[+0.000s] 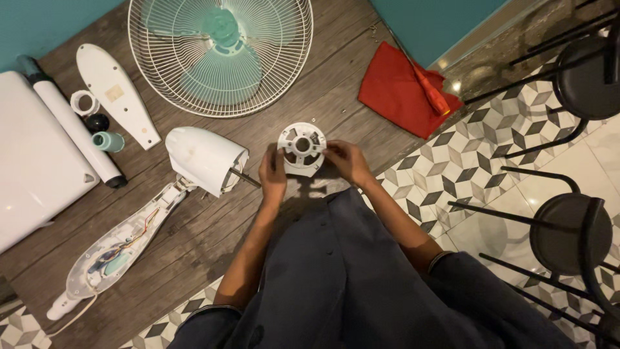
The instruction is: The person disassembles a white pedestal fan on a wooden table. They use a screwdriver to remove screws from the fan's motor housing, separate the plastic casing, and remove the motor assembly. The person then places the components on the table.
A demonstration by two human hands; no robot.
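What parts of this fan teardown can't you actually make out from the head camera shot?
- Fingertips of the left hand and right hand: tucked behind the round white plastic part, so their grip is unclear.
- Wiring in the open control housing: too small to trace.
- White base: cut off by the left edge.
- Black stools: cut off by the right edge.
- Screwdriver tip: too thin to tell.

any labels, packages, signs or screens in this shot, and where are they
Pale tan rectangular sticker: on the long white plastic cover panel lying on the wooden floor, left of the white wire fan guard; print too small to tell.
No packages, signs or screens in view.
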